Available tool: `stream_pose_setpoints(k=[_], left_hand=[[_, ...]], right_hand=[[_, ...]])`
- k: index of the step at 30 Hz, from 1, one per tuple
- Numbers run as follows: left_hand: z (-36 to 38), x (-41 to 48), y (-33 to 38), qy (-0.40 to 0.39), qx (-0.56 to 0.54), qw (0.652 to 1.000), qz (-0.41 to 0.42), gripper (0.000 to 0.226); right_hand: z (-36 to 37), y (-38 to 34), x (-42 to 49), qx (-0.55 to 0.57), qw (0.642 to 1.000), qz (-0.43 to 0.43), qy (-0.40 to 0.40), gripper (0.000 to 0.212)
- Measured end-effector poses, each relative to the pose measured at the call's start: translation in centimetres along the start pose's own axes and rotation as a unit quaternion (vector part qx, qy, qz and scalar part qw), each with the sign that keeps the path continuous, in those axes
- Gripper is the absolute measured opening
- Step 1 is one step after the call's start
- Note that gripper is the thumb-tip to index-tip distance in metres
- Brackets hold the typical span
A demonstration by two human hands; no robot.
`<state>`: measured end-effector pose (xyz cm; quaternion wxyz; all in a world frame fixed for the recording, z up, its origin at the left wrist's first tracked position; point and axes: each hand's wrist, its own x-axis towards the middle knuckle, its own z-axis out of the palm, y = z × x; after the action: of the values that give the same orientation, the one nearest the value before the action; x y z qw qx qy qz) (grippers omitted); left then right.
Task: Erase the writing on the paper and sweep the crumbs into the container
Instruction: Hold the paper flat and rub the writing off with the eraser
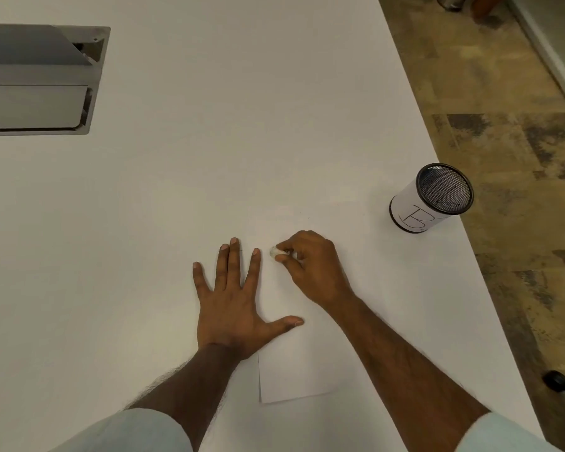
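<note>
Container (429, 199) labelled perhaps "B"; right hand (310, 265) fingers pinching eraser (275, 252) on paper (294, 370), left hand (235, 298) splayed flat.

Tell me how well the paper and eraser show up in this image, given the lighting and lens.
Head view: soft even light, so the white paper barely separates from the white table; the eraser in the right hand looks slightly blurred; wide-angle bending leans the container.

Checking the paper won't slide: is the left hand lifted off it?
No. The left hand lies flat, fingers spread, pressing on the paper while the right hand grips the eraser.
</note>
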<state>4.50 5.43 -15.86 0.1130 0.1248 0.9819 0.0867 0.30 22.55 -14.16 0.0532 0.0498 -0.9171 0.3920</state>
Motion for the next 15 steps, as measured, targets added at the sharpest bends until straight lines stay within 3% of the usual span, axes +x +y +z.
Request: stream_pose_setpoints(k=[6,10,15], left_hand=[[0.1,0.0,0.0,-0.006,0.008,1.0,-0.004,0.128],[0.0,0.1,0.0,-0.009,0.01,1.0,-0.006,0.128],[0.0,0.0,0.0,-0.004,0.009,1.0,-0.003,0.128]], right_hand=[[0.0,1.6,4.0,-0.032,0.997,0.035,0.063,0.008],[-0.9,1.6,3.0,-0.014,0.996,0.07,0.045,0.013],[-3.1,1.4,-3.4,0.001,0.999,0.035,0.017,0.008]])
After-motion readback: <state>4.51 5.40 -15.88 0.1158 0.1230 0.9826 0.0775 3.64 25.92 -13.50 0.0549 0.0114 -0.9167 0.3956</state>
